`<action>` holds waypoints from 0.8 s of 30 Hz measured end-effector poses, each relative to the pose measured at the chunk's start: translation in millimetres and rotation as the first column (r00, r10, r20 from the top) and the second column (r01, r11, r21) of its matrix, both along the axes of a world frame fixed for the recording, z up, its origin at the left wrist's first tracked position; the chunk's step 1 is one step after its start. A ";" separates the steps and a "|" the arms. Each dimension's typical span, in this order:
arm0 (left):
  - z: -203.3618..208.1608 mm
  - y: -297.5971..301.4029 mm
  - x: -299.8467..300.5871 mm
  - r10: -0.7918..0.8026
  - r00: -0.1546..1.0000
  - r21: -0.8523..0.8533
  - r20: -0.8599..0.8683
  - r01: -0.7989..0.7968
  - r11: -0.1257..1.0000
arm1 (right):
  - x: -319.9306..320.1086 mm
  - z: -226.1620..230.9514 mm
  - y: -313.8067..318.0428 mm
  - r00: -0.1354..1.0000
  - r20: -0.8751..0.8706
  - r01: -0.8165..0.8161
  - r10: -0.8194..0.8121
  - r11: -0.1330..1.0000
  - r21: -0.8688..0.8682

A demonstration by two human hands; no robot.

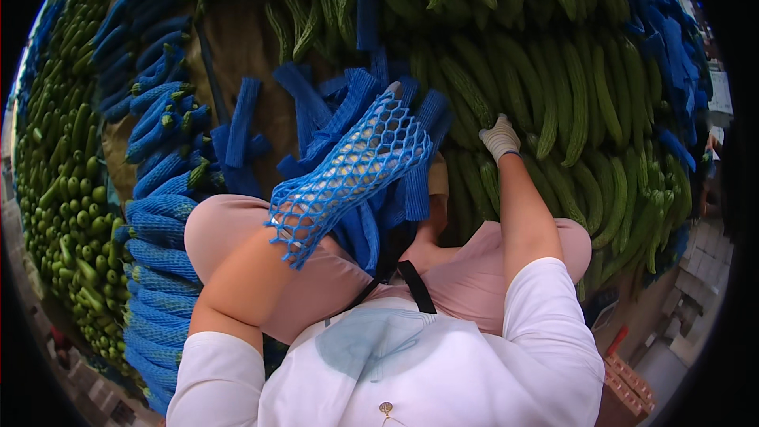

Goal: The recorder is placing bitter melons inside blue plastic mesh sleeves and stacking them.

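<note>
A blue foam mesh sleeve [348, 166] is stretched over my left hand [387, 136] and forearm. Through the holes a pale glove shows, its fingers stretched out inside the mesh, and a greyish tip pokes out at the far end. My right hand [501, 139], in a pale striped knit glove, reaches forward right and closes on the near end of a long ridged green gourd [466, 88]. Its fingertips are partly hidden against the gourd. Loose flattened blue mesh sleeves [316, 115] lie heaped beneath and beyond my left hand.
Rows of bare gourds [589, 95] cover the right side. Gourds in blue sleeves [162, 257] are stacked along my left, beside brown sheeting [241, 51]. Farther left lies a heap of smaller green vegetables [71, 213]. More blue sleeves [664, 39] lie at the far right.
</note>
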State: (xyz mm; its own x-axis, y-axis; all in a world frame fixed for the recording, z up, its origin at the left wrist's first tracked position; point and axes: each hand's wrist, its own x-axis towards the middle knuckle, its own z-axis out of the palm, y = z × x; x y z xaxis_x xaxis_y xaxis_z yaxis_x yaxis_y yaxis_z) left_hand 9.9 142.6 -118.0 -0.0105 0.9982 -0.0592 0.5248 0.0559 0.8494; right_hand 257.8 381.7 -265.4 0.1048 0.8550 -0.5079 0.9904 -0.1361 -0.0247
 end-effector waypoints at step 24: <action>-19.0 1.0 4.6 -0.235 0.969 0.033 -0.081 0.238 0.971 | -3.2 1.5 -13.6 0.928 -0.226 -0.267 0.295 0.952 0.146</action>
